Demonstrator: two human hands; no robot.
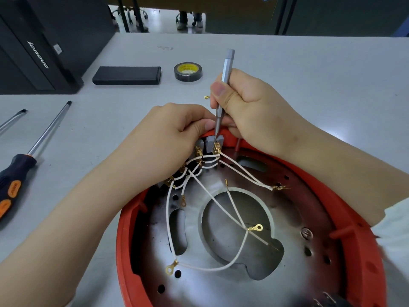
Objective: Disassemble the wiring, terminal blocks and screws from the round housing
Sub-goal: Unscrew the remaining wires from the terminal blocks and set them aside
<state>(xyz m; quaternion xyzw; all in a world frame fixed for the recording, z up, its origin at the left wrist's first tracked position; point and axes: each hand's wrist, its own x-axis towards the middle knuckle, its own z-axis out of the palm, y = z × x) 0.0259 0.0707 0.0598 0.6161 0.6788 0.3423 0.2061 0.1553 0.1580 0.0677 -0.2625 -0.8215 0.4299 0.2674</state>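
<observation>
The grey tabletop (309,69) carries everything. Nearest the camera lies the round housing (363,251) — a red rim around a metal plate (294,209) with a large central cutout. On the far left stands a black computer case (33,47), with a flat black box (126,75) beside it. Two screwdrivers (33,149) lie at the left edge. The left hand (168,138) rests at the housing's far rim, its fingers curled and pinching the terminal blocks (210,144). The right hand (250,109) grips a slim grey screwdriver (223,85), thumb and fingers wrapped round it, tip down on a brass terminal. White wires (221,209) with gold ring lugs fan across the plate. A tape roll (188,71) sits beyond — and a small brass connector (206,97) lies loose near the right thumb.
</observation>
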